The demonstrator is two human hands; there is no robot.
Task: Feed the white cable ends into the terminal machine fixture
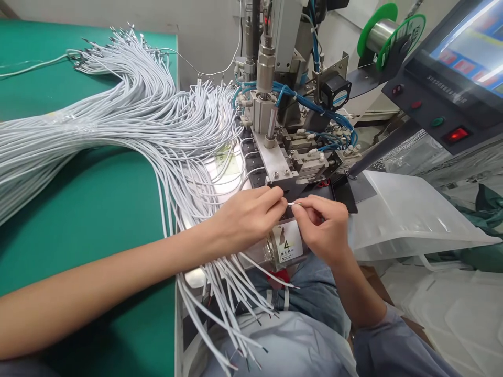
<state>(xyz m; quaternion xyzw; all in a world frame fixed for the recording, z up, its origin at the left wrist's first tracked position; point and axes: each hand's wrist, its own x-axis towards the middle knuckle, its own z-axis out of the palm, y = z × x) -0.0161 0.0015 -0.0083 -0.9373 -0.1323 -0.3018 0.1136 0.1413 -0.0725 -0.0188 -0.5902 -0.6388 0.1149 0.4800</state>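
Observation:
My left hand (257, 212) is closed in a pinch on a thin white cable (291, 203), whose short length shows between my two hands. My right hand (324, 225) pinches the same cable near its end; the very tip is hidden by the fingers. Both hands are just in front of the machine's metal clamp block (277, 170). Left of them, a large bundle of white cables (141, 118) spreads over the table, and many loose ends hang down under my left forearm, some with dark or reddish wire tips.
A green mat (98, 209) covers the table at left. The machine's upright cylinder (266, 68) rises ahead, with blue air tubes around it. A solder wire spool (383, 35) and a control panel (451, 99) stand at right, above a translucent plastic sheet (412, 209).

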